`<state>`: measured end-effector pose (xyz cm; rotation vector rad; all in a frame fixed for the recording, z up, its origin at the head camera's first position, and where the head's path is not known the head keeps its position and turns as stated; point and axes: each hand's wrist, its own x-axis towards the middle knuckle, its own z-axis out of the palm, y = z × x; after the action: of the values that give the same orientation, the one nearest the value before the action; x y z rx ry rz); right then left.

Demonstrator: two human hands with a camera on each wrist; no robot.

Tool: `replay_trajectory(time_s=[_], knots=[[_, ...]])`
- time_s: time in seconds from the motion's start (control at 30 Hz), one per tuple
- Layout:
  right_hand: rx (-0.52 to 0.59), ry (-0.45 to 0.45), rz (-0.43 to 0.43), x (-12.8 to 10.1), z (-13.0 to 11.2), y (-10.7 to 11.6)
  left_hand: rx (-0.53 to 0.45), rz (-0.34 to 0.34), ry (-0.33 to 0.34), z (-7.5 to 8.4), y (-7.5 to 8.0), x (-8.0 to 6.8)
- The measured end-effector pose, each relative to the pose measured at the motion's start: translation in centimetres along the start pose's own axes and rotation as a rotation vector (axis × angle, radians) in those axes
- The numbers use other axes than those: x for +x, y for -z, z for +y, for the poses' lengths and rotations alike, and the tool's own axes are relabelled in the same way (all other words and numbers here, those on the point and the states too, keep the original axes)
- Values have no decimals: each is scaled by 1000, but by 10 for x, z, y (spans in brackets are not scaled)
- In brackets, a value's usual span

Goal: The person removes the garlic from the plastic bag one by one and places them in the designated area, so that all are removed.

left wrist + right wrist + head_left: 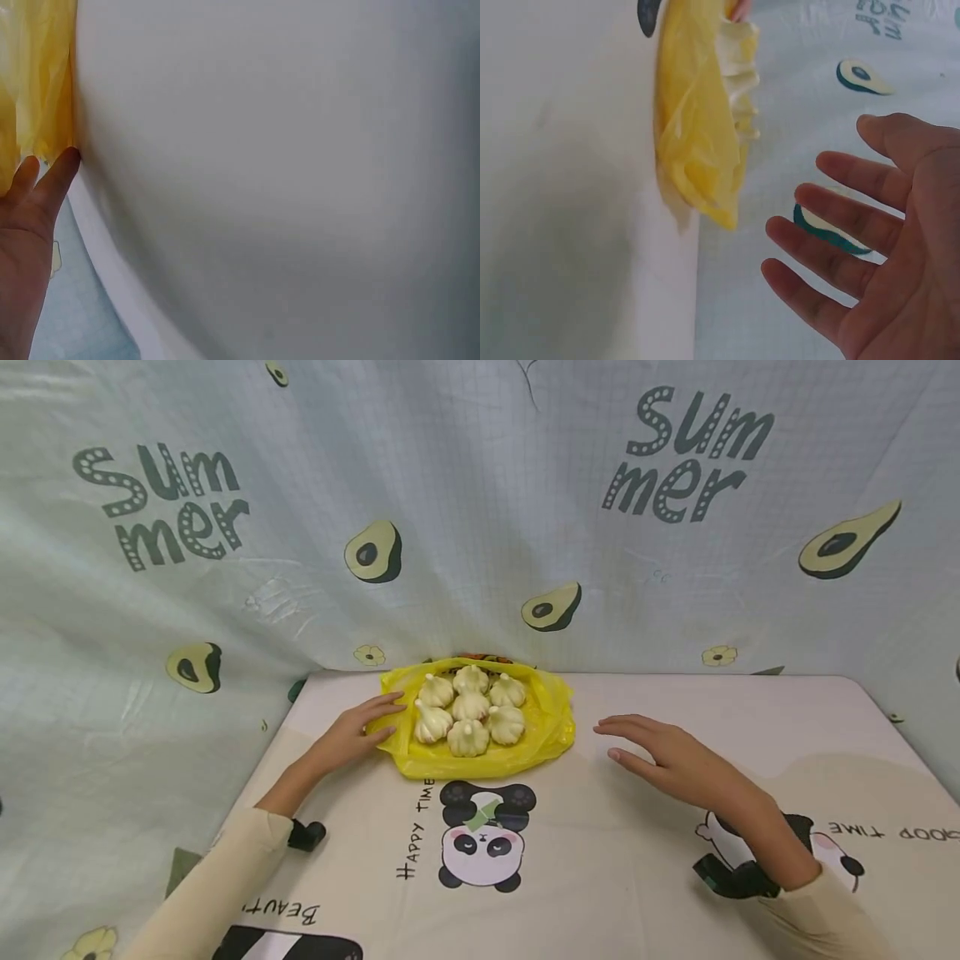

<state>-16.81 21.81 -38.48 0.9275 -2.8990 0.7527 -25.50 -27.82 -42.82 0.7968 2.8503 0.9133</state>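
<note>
A pale green avocado-printed "Summer" cloth (480,510) hangs behind the bench (645,860), which is covered in a cream panda-print sheet. At its far edge lies a crumpled yellow plastic bag (551,727) holding seven white garlic bulbs (470,714). The left hand (352,735) touches the bag's left edge, grip released, fingers straight; the right hand (667,760) hovers near the bag's right side, released, grasping nothing.

A crumpled yellow plastic bag (480,752) lies spread open at the far edge of the surface (600,860), just above the panda print (482,847), cradling seven pale garlic bulbs (470,710) clustered upright.
</note>
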Motion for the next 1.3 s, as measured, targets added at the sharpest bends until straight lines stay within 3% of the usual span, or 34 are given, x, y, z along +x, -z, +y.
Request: replay_trajectory(time_s=[0.4,0.87,1.03,1.3], knots=[[255,34,-66,73,0,-10,-40,6,7,-5,4,0],[258,144,-179,141,-1,-28,-178,-18,78,-6,10,0],[242,148,-209,156,-2,-29,-203,-20,86,-4,11,3],[315,149,-273,170,3,-43,-228,-29,130,-4,8,-1]])
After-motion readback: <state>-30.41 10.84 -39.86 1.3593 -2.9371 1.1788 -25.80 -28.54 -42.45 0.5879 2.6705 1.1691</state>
